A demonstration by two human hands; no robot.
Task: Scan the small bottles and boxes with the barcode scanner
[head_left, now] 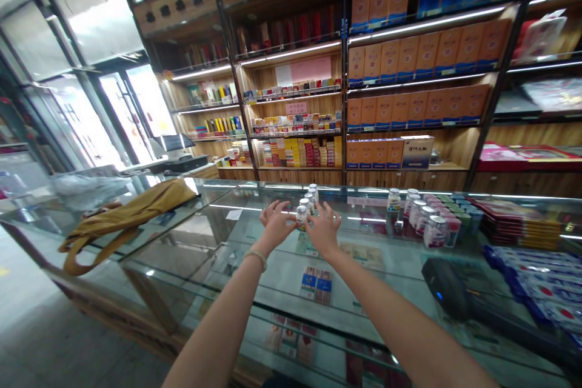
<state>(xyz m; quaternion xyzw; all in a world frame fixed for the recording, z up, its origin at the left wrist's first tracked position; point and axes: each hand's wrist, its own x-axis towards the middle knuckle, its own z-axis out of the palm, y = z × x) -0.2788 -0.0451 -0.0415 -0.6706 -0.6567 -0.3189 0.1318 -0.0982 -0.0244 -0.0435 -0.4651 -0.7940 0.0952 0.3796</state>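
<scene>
On the glass counter (273, 273), several small clear jars with silvery lids form a short row leading away from me. My left hand (276, 225) reaches the nearest jar (301, 214) from the left, its thumb and forefinger against the side. From the right, the fingertips of my right hand (324, 229) press the same jar, so it is pinched between both hands. The other fingers of each hand are raised and spread. Behind it, the farther jars (313, 190) are partly hidden by the nearest one and by my right fingers.
More jars (435, 230) stand to the right, beside small coloured packs, red-and-gold packets (513, 224) and blue-white packs (541, 285). A dark handheld scanner (454, 297) lies at the near right. A mustard bag (131, 218) lies left. Stocked shelves (409, 91) line the wall.
</scene>
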